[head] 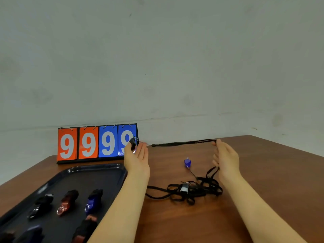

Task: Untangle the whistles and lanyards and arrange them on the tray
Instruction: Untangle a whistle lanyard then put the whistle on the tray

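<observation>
Currently the left hand point(135, 157) pinches a black whistle point(132, 143); its lanyard point(182, 142) runs toward three o'clock to the right hand's point(226, 159) pinching fingers point(215, 143).

Glossy plastic tray point(98, 168), prob. wood-look table point(263, 172).

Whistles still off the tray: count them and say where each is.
3: a black whistle in the left hand; a blue whistle on the table; a grey whistle in the lanyard tangle, which may hide more.
</observation>
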